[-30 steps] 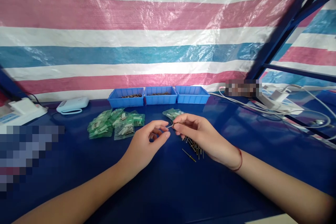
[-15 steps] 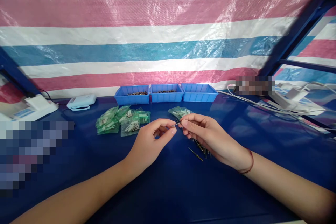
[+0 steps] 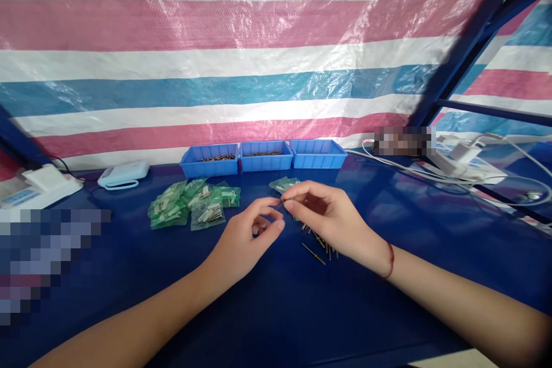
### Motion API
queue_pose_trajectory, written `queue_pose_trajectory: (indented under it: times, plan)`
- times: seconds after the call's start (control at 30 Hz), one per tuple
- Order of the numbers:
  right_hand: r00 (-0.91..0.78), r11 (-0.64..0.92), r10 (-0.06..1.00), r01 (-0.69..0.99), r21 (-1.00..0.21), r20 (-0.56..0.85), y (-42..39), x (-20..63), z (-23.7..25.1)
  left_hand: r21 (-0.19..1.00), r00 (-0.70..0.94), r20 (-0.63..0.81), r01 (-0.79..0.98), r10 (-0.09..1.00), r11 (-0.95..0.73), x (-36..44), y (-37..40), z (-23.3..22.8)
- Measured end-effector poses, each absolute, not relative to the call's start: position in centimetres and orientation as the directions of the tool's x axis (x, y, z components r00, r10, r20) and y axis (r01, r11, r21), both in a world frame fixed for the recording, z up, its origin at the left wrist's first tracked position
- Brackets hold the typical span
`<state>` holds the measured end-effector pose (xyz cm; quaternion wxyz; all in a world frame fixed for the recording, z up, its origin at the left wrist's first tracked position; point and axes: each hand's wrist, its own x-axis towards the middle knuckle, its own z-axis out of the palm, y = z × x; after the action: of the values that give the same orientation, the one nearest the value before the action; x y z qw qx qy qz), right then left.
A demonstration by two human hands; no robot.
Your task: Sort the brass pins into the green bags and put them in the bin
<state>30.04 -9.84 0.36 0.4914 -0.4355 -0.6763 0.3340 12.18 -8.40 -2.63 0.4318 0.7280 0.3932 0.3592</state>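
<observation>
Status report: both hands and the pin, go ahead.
Right hand pinching thin metal pin. Left hand at the pin's tip, fingers curled. Loose pins beneath the right hand; green bags left.

A striped tarpaulin (image 3: 241,57) in pink, white and blue is hung as the back wall, and daylight is let through it. A glossy dark blue table (image 3: 276,310) is spread beneath the fingers, with reflections thrown across it. Beyond and to the right of the fingers, a dark blue frame post (image 3: 463,52) is set slanting.
</observation>
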Motion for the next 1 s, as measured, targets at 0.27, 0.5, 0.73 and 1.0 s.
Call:
queue_pose_trajectory:
  times: [0.27,0.5,0.73,1.0]
  plan:
    - [0.031,0.522,0.688,0.673,-0.524,0.725,0.7,30.8,3.1,0.905,0.485,0.122,0.305,0.866,-0.298,11.8,-7.9,-2.9]
    - [-0.228,0.514,0.769,0.776,-0.366,0.597,1.1,31.8,1.9,0.871,0.629,0.069,0.341,0.775,-0.354,11.0,-7.6,-2.3]
    - [-0.711,0.633,0.701,0.659,-0.407,-0.061,-8.9,34.5,3.1,0.837,0.617,0.007,0.427,0.787,-0.342,11.4,-7.6,-1.8]
    - [-0.684,0.65,0.726,0.718,-0.249,-0.077,-10.5,33.5,1.7,0.796,0.623,0.034,0.456,0.782,-0.398,11.8,-7.6,-1.9]
